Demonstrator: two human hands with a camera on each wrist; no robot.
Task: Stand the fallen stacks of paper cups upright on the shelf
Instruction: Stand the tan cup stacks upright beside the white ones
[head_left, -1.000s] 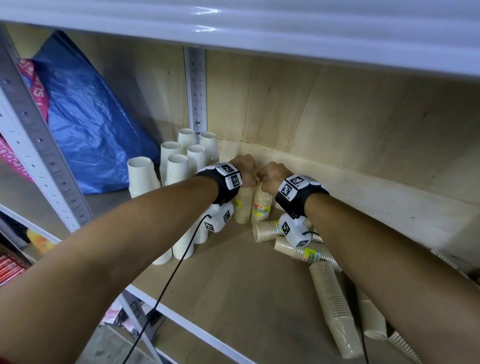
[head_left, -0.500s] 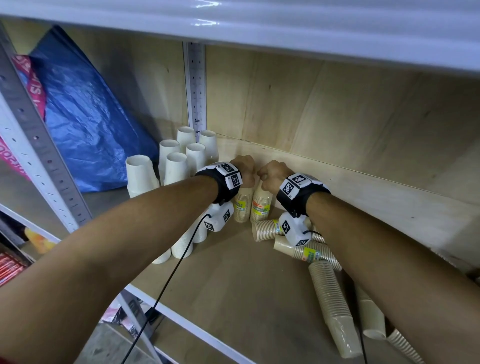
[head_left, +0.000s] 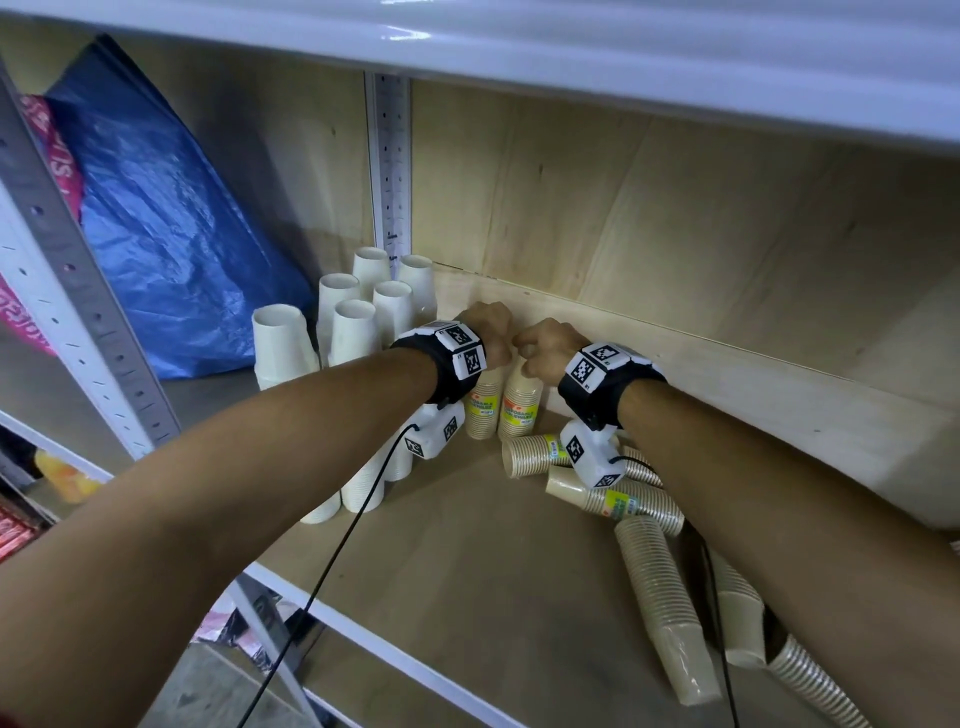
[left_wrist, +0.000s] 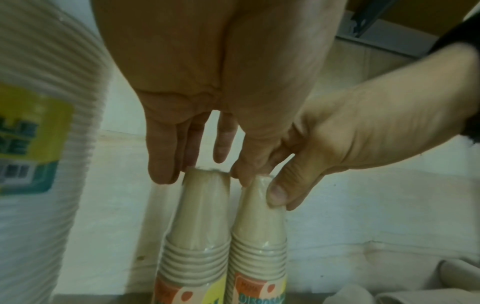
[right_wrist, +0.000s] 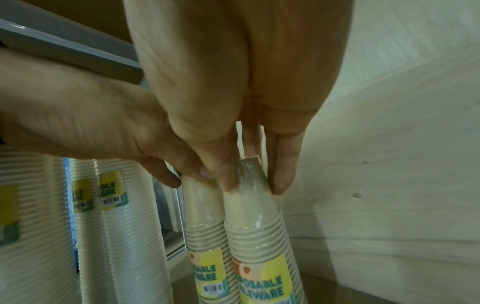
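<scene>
Two beige wrapped cup stacks stand upright side by side near the shelf's back wall. My left hand (head_left: 485, 332) (left_wrist: 205, 172) grips the top of the left stack (head_left: 483, 410) (left_wrist: 200, 222), fingers and thumb curled round its tip. On the right stack (head_left: 519, 408) (right_wrist: 249, 207), my right hand (head_left: 543, 345) (right_wrist: 250, 181) pinches the top between thumb and fingers. Several beige stacks lie fallen to the right: a short one (head_left: 535, 454), a labelled one (head_left: 618, 501), a long one (head_left: 665, 603), and others (head_left: 737, 618) partly hidden by my right forearm.
Several white cup stacks (head_left: 358, 332) stand upright at the left of the wooden shelf board (head_left: 457, 561). A blue bag (head_left: 171, 218) leans beyond them. A perforated metal post (head_left: 389, 166) rises at the back. The upper shelf (head_left: 571, 47) hangs low overhead.
</scene>
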